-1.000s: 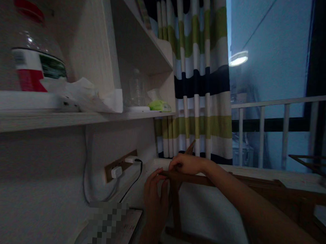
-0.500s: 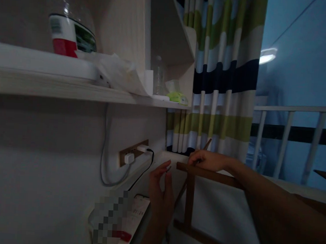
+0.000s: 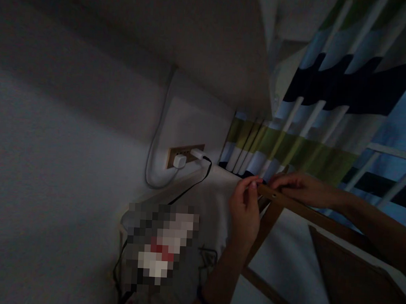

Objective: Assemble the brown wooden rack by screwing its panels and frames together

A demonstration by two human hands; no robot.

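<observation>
My left hand [image 3: 245,213] is closed in a pinch at the end of a brown wooden frame [image 3: 302,210]. A small metal piece seen between its fingertips earlier is now mostly hidden by them. My right hand [image 3: 299,188] is closed over the frame's top bar near the same corner, its fingertips partly out of sight. Behind that hand, the tip of a second wooden bar sticks up. A small round fitting or hole shows in the top bar between my hands. The frame stands tilted, with a dark brown panel [image 3: 356,278] on its right side.
On the left wall is a socket strip [image 3: 185,154] with two white plugs [image 3: 180,161] and cables. A shelf [image 3: 195,47] overhangs from above. A blurred-out phone area [image 3: 167,245] lies lower left, near a dark wire-like item [image 3: 208,256]. A striped curtain [image 3: 327,113] hangs behind.
The view has tilted and dropped. My left hand has moved from beside the frame to the end of its top bar. My right hand remains at the frame's corner.
</observation>
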